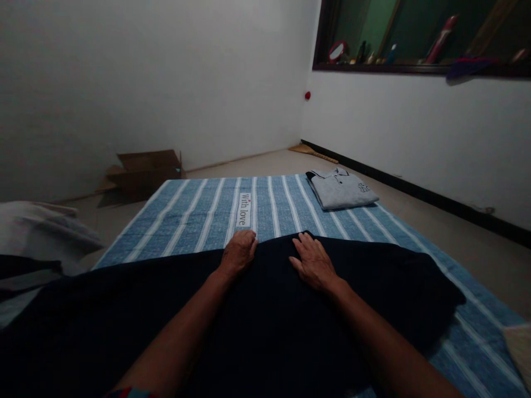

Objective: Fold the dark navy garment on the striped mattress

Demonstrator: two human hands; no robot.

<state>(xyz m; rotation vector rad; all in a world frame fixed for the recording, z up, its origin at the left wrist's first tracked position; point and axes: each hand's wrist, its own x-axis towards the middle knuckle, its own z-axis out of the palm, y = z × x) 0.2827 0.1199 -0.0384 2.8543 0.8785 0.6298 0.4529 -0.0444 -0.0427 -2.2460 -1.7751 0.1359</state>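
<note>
A large dark navy or black garment (265, 309) lies spread across the near half of the striped blue bedding; its exact kind does not show. At its far edge my left hand (239, 253) is closed, the fingers curled together at the cloth. To the right, my right hand (313, 261) rests on the same garment with fingers apart and palm down, fingertips close to the far edge. Beyond it, a folded grey polo shirt (342, 190) with a dark collar lies on the striped bedding (207, 213).
A cardboard box (149, 174) with raised flaps stands on the floor at the far left. Light and dark cloth (41, 232) is piled at the left. A wooden-handled brush or broom (311, 150) lies by the wall. Bottles and a round mirror (336, 52) stand on the windowsill.
</note>
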